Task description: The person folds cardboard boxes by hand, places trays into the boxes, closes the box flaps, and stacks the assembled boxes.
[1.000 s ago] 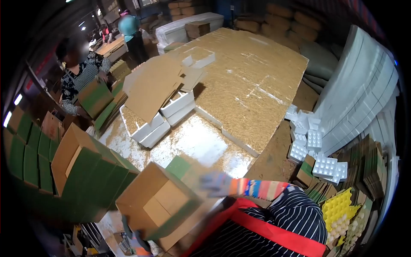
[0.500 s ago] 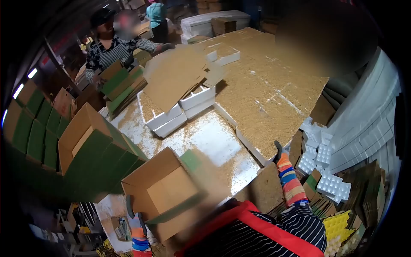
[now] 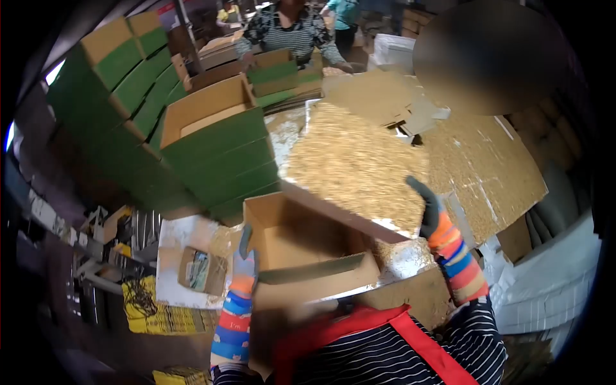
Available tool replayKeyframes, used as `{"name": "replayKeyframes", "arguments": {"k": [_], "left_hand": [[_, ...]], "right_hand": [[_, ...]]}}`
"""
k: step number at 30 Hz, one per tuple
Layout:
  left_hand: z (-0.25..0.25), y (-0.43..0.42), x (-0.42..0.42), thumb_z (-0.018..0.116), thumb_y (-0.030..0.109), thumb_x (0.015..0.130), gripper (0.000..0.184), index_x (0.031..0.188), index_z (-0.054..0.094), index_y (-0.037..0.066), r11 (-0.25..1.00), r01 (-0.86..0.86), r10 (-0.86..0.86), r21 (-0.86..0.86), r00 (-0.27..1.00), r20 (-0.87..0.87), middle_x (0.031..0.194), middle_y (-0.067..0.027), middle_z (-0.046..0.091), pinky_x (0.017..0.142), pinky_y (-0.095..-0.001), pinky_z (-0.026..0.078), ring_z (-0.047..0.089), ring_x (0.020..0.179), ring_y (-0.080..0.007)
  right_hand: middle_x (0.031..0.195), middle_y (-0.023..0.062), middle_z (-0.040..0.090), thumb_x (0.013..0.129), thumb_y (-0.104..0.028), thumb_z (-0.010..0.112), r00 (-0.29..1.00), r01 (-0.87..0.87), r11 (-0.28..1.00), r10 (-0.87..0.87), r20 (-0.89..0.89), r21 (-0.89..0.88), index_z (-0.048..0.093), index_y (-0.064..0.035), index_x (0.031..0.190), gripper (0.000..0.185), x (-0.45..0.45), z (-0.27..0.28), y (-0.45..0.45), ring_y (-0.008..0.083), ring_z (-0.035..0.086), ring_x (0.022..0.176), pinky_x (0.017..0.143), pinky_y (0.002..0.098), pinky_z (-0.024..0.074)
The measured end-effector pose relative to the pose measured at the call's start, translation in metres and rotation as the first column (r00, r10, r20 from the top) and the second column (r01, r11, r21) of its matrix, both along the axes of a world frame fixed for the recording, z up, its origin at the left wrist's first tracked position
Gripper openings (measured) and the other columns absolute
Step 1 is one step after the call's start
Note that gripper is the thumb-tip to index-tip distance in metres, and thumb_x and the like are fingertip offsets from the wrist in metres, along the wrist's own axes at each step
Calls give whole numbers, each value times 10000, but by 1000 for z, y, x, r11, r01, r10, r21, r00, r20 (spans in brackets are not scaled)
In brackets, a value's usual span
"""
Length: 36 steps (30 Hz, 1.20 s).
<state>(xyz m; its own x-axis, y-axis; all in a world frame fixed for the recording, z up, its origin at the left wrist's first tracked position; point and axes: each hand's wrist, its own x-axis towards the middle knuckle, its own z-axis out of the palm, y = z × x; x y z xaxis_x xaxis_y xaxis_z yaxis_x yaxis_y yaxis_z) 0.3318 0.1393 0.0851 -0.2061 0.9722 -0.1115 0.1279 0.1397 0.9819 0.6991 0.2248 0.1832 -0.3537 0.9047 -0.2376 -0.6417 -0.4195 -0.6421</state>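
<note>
An open cardboard box (image 3: 295, 237) sits directly in front of me, its flap toward my body. My gloved left hand (image 3: 247, 256) grips the box's left side. A pale foam tray (image 3: 353, 160) covered with tan, grainy material slants above the box's far right part, hiding some of it. My gloved right hand (image 3: 428, 208) holds the tray's right end, its thumb over the top edge; the fingers beneath are hidden. Whether the tray touches the box I cannot tell.
Green-sided boxes (image 3: 212, 154) are stacked at the left. Loose cardboard sheets (image 3: 372, 96) lie beyond the tray. More grain-covered trays (image 3: 481, 167) spread to the right. Across the table a person (image 3: 292, 35) handles boxes. A small open box (image 3: 202, 269) stands left of my arm.
My view has turned left. My right hand has moved the grain-covered tray leftward, from beside the other trays to above the box. My left hand has stayed on the box's left side.
</note>
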Motion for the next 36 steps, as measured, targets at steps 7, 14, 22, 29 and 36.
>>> {"name": "replayKeyframes", "arguments": {"k": [7, 14, 22, 29, 36], "left_hand": [[-80, 10, -31, 309, 80, 909, 381, 1264, 406, -15, 943, 90, 50, 322, 915, -400, 1260, -170, 450, 985, -338, 341, 439, 1148, -273], [-31, 6, 9, 353, 37, 882, 379, 1243, 454, -24, 915, -236, 146, 328, 950, 277, 1249, -117, 494, 1007, -283, 306, 443, 1166, -190], [-87, -24, -21, 498, 93, 846, 371, 1205, 493, -2, 795, -553, -14, 249, 394, 919, 1156, -91, 555, 956, -279, 371, 495, 1097, -178], [-226, -108, -103, 629, 215, 705, 274, 951, 631, 96, 844, -504, 390, 182, 344, -854, 924, -129, 581, 752, -376, 457, 554, 830, -304], [-245, -105, -118, 624, 235, 739, 213, 788, 617, 29, 787, -616, 354, -32, 493, -795, 873, -169, 594, 739, -392, 435, 554, 816, -325]], "right_hand": [[1070, 111, 585, 809, -209, 587, 953, -290, 957, 291, 87, -28, 466, -1, 1196, 455, -82, -27, 29, 224, 578, 964, 847, 334, 483], [1107, 117, 567, 839, -144, 510, 840, -462, 885, 458, 290, -60, 427, -41, 1243, 426, -51, -62, 41, 224, 573, 987, 866, 368, 478], [1047, 93, 575, 751, -188, 662, 604, -409, 849, -21, 797, 333, 447, 7, 1195, 530, -100, -121, 40, 164, 552, 910, 789, 271, 446], [1080, 269, 498, 724, -332, 579, -56, -984, 163, -642, 764, 65, 505, 67, 1039, 513, -111, -129, 52, 404, 454, 1044, 925, 443, 359], [1043, 173, 604, 815, -453, 497, -45, -972, 233, -254, 966, 16, 544, -93, 1173, 509, -123, -55, 80, 330, 577, 951, 861, 380, 441]]}}
